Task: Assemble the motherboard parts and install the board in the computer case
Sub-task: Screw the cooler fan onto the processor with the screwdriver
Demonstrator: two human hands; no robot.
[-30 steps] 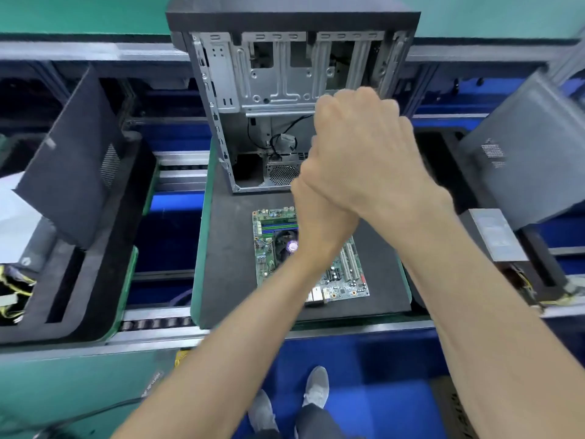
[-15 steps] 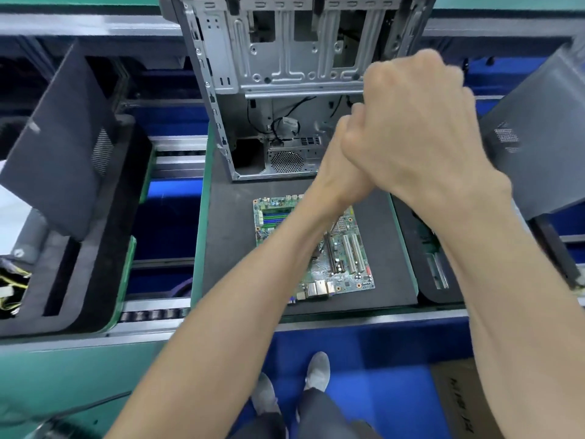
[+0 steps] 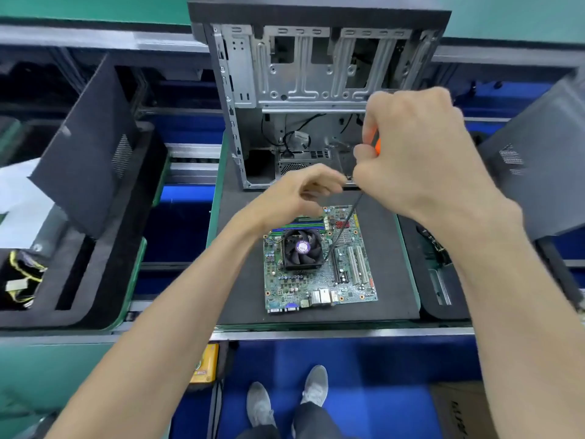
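Right hand [image 3: 421,153] grips a screwdriver [image 3: 343,228] by its orange handle, fingers curled round it; the shaft slants down from the grip, tip at the near right corner of the cooler fan [image 3: 302,248]. Left hand [image 3: 299,193] hovers just left of that grip, fingers loosely curled; cannot tell if it pinches anything.

Motherboard [image 3: 319,264] lies flat on the dark mat [image 3: 240,286] below both hands, fan and memory sticks already on it. Likely fastening the cooler. Board not yet in the computer case [image 3: 316,90], which stands open and bare beyond the grip.

Room: mat clear round the board. Case bottom edge sits close under the right grip, so watch the knuckles there. Side trays well apart.
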